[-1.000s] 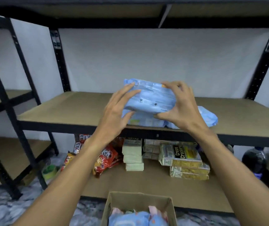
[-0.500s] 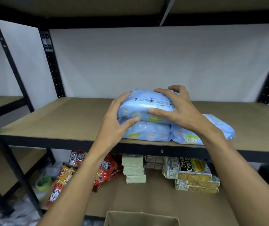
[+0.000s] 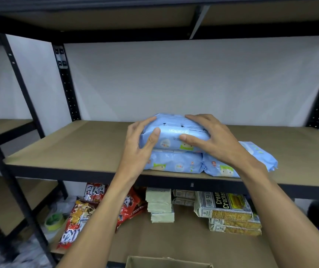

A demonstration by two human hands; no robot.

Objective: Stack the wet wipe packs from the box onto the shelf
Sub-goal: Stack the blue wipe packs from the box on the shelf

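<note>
Three wet wipe packs sit on the shelf (image 3: 77, 147), close to its front edge; the top pack (image 3: 176, 130) lies flat on the lower pack (image 3: 176, 164), and the third pack (image 3: 255, 157) lies at three o'clock of the lower one, touching it end to end and angled back toward one o'clock. The step in hand looks like setting down and squaring the top pack on the stack; it appears to rest fully on the pack below, roughly edge over edge. The left hand (image 3: 135, 151) grips its nine o'clock end; the fingers (image 3: 145, 123) curve over the top face and the thumb (image 3: 153, 137) presses the front face. The right hand (image 3: 214, 140) holds the three o'clock end the same way, fingers half-curled over the top, thumb flat on the front; neither hand is wide open, both close round the pack between them. Next, I judge, both hands must let go without dragging the soft pack askew, then drop toward six o'clock, where only the rim of the box (image 3: 166, 263) shows; its contents are out of view, so how many packs remain cannot be told. Cracker packets (image 3: 230, 207) and snack bags (image 3: 77, 219) lie on the lower shelf (image 3: 183, 238).
</note>
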